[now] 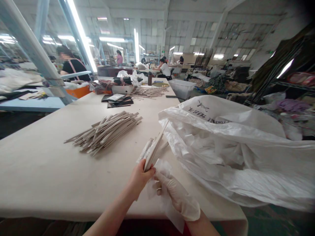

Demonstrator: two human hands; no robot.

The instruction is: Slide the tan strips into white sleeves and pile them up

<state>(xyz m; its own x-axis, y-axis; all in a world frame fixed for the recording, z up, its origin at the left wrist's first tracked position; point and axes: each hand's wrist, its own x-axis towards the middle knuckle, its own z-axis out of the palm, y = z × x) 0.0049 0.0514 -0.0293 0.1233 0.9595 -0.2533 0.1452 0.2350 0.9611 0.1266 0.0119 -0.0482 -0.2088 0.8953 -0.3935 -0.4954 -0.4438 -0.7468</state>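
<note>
My bare left hand (pixel 141 178) is closed around a few flat beige strips (pixel 155 147), which point up and away over the near part of the table. Close against it is my right hand (pixel 178 195), in a pale thin glove with fingertips showing. Its fingers are curled on a clear plastic bag (pixel 163 167), which also hangs down below the wrist. Just beyond the hands lies a clear packet of strips (pixel 145 149), partly hidden by the held ones. To the left, a large heap of similar beige strips (pixel 105 131) lies on the table.
A big white sack (pixel 236 157) with handwriting covers the cream table's (pixel 61 177) right side. Farther back are dark flat pieces (pixel 118 101), more loose strips (pixel 147 92), a dark bottle (pixel 149 78) and a white bin (pixel 182 88). Several people sit or stand beyond.
</note>
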